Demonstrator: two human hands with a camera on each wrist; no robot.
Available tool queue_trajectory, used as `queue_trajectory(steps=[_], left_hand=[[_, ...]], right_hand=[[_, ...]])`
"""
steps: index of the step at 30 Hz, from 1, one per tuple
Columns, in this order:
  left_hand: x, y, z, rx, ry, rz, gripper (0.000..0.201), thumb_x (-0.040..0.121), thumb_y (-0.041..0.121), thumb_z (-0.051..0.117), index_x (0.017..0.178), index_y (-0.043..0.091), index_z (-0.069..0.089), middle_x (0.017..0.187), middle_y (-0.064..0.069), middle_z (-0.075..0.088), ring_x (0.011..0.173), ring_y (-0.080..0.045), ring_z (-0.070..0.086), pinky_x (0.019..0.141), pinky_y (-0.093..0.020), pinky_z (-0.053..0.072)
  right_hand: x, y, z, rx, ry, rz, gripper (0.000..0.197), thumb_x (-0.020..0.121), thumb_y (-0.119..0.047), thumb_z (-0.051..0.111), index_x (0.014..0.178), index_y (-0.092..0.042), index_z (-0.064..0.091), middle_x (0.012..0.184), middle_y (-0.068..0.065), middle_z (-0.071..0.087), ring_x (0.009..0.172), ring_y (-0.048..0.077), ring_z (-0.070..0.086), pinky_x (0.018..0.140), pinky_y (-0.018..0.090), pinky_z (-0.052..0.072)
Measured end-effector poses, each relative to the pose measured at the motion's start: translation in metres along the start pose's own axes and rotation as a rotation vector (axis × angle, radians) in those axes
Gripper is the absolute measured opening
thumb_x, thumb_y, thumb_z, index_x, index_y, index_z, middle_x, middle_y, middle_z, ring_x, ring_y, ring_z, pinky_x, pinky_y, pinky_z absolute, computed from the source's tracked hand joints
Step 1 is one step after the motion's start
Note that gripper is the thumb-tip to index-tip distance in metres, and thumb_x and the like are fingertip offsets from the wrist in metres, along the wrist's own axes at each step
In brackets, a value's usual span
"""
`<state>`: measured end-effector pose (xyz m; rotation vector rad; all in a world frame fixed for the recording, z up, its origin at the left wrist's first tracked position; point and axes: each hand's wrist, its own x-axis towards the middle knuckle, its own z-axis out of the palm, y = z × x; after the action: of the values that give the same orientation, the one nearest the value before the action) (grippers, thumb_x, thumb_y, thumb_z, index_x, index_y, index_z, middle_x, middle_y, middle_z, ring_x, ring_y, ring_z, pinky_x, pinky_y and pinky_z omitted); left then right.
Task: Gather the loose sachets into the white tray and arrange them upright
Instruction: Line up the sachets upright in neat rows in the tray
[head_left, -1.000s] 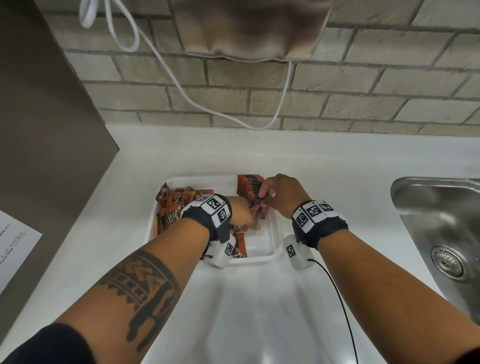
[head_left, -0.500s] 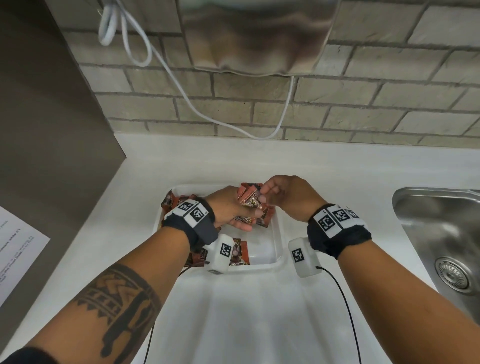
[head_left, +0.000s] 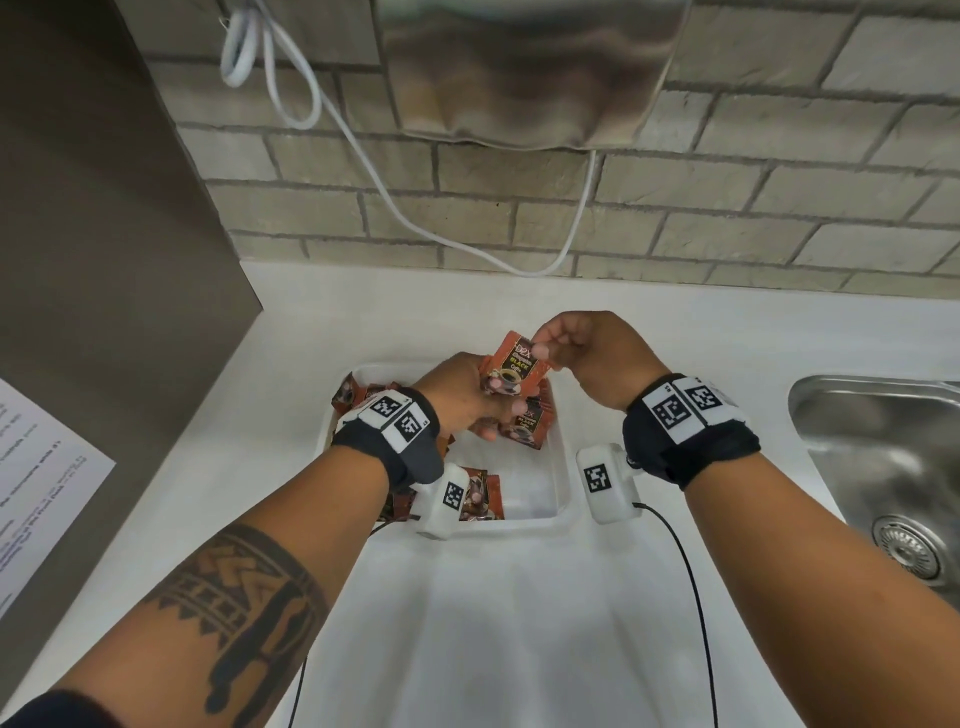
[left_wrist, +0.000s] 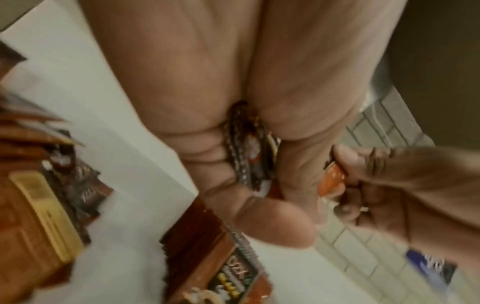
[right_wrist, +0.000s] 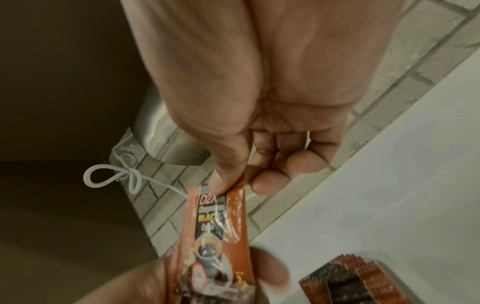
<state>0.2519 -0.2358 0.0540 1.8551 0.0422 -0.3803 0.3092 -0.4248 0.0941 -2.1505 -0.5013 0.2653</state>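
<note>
A white tray (head_left: 560, 483) on the counter holds orange-brown coffee sachets: a loose pile at its left (head_left: 347, 395), one near the front (head_left: 480, 499) and a leaning row at the back right (head_left: 530, 426). Above the tray my left hand (head_left: 493, 397) grips a small stack of sachets (head_left: 511, 371) upright by its lower half. My right hand (head_left: 544, 354) pinches the top edge of the front sachet (right_wrist: 215, 222) between thumb and forefinger. In the left wrist view the stack's edges (left_wrist: 246, 156) show between my curled fingers.
A steel sink (head_left: 883, 457) lies at the right. A printed paper (head_left: 41, 493) lies at the left below a dark panel (head_left: 104, 208). A white cord (head_left: 363, 156) and a metal wall unit (head_left: 519, 67) hang on the brick wall.
Both hands have risen out of the tray with a stack of sachets. The right hand now pinches the top of the front sachet, whose printed face shows.
</note>
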Motion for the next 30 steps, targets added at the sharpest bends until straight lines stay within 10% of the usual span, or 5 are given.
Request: queue_trajectory(steps=[7,13,30], left_hand=[[0.001,-0.001,-0.002,0.882,-0.146,-0.306,0.038,0.092,0.046,0.065,0.072,0.014,0.06,0.06,0.001,0.061,0.048,-0.014,0.053,0.055,-0.023,0.044],[0.019,0.002,0.023,0.832,-0.294,-0.303,0.033,0.091,0.044,0.066,0.083,0.012,0.065,0.061,0.001,0.061,0.041,-0.012,0.051,0.05,-0.021,0.044],[0.039,-0.003,0.044,0.802,-0.337,-0.394,0.032,0.093,0.041,0.065,0.086,0.01,0.068,0.059,0.003,0.062,0.047,-0.012,0.053,0.052,-0.021,0.044]], right_hand=[[-0.005,0.018,0.006,-0.325,-0.069,0.149,0.01,0.088,-0.021,0.067,0.084,-0.026,0.075,0.081,-0.019,0.063,0.083,0.006,0.059,0.067,0.017,0.041],[-0.003,0.038,0.039,-0.4,-0.054,0.271,0.004,0.074,-0.033,0.076,0.07,-0.033,0.077,0.096,-0.005,0.067,0.105,0.024,0.057,0.095,0.043,0.051],[0.004,0.046,0.038,-0.458,-0.078,0.165,0.017,0.079,-0.027,0.079,0.08,-0.031,0.063,0.104,-0.001,0.048,0.107,0.022,0.052,0.097,0.045,0.047]])
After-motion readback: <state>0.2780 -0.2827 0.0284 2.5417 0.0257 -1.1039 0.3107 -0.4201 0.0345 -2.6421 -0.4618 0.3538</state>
